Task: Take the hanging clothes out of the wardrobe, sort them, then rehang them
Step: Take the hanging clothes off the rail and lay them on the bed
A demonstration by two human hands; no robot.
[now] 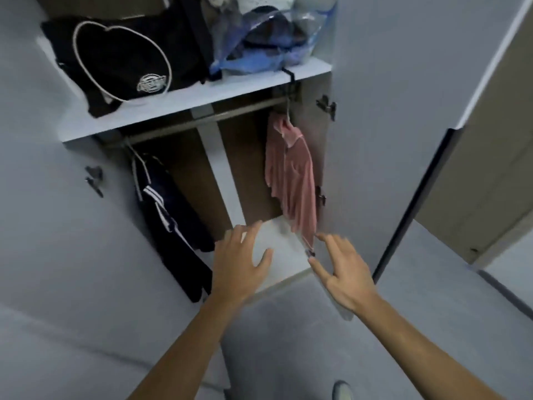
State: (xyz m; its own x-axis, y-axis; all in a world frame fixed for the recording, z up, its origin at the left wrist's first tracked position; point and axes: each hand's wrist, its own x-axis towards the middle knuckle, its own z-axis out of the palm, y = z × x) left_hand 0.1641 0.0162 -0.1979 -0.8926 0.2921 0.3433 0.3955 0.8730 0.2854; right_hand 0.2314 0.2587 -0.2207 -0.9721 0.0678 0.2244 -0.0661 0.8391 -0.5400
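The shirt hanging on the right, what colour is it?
Pink shirt, seen in the head view.

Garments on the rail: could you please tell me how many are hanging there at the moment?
2. A pink shirt hangs at the rail's right end; a dark garment with white stripes hangs at the left end. More dark clothing may be bunched with that one.

On the shelf [184, 102] lie a black bag [121, 59] with a white cord [86, 67] at left and a clear plastic bag [277, 39] of clothes at right.
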